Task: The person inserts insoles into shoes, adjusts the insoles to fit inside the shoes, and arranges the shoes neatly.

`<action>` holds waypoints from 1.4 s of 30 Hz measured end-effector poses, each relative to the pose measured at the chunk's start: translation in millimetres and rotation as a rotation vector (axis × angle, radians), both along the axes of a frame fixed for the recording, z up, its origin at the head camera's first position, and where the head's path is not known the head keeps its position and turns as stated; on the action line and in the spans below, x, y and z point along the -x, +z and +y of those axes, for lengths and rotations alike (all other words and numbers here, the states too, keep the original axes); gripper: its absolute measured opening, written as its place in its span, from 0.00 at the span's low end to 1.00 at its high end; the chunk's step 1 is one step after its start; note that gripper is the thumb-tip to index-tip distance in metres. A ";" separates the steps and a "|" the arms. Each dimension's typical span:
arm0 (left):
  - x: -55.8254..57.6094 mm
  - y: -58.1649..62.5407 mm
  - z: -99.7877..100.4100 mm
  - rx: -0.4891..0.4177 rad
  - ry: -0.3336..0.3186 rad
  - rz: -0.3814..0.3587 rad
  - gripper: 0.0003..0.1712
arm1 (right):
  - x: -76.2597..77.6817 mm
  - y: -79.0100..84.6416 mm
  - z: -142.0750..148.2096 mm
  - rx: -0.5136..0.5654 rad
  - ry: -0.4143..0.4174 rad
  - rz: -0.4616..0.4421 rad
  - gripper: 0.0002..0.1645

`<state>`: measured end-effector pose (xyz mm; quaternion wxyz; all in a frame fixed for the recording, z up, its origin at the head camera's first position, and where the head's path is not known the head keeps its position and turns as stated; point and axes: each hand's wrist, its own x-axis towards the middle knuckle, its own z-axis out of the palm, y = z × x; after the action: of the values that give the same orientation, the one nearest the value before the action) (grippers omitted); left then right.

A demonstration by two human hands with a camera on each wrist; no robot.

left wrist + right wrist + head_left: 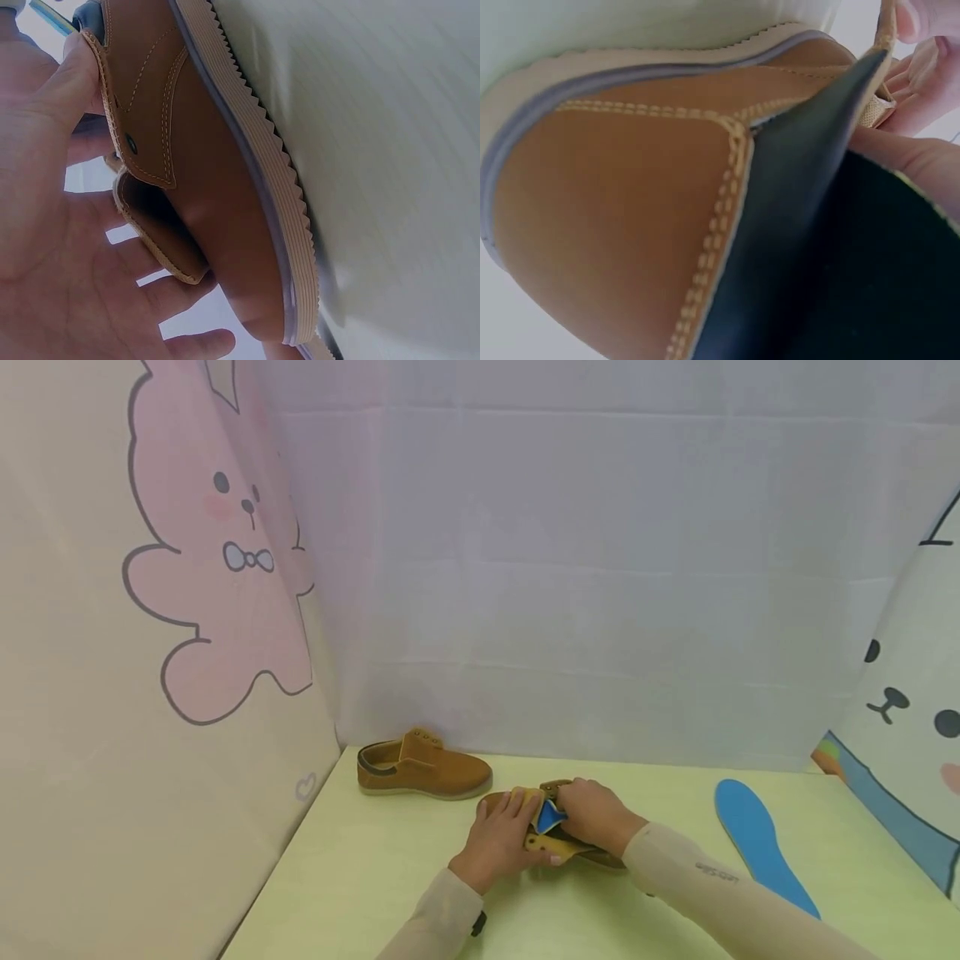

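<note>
A brown lace-up shoe (600,858) with open eyelet flaps sits low in the middle of the table, under both hands. My left hand (498,839) grips it near the tongue, fingers over the top. In the left wrist view, the thumb (71,75) lies against the eyelet flap (142,142). My right hand (596,814) is at the shoe's opening and holds a blue insole (550,817), bent and partly inside the shoe. In the right wrist view, the insole's dark face (885,247) stands at the heel collar (795,172); part of the hand is hidden behind it.
A second brown shoe (427,774) stands at the back left, toe to the right. Another blue insole (757,835) lies flat on the table (337,877) at the right, partly behind my right sleeve (720,885). A white curtain (570,568) hangs behind the table.
</note>
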<state>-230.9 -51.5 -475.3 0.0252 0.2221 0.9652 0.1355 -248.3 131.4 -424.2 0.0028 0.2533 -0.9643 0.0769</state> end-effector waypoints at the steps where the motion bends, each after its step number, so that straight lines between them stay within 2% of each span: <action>1: 0.1 -0.1 0.0 -0.003 -0.001 -0.005 0.59 | 0.1 -0.8 -0.1 -0.002 -0.002 -0.006 0.22; 17: 2.7 -2.1 0.7 0.014 0.000 0.018 0.59 | 7.0 -13.0 -4.7 0.017 0.032 0.067 0.21; 24: 2.8 -0.5 1.0 -0.006 -0.004 0.013 0.59 | 7.0 -15.7 -8.5 0.039 -0.008 0.026 0.04; 33: -0.6 -5.6 -1.2 -0.041 -0.014 -0.004 0.59 | 6.2 -24.8 -11.6 0.021 0.003 0.034 0.09; 42: 0.3 -3.3 -0.7 -0.036 -0.020 -0.001 0.60 | 9.4 -27.6 -11.1 0.045 0.006 0.032 0.12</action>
<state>-231.1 -52.3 -478.6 0.0232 0.2322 0.9603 0.1526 -257.6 120.3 -451.8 0.0237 0.2575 -0.9614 0.0944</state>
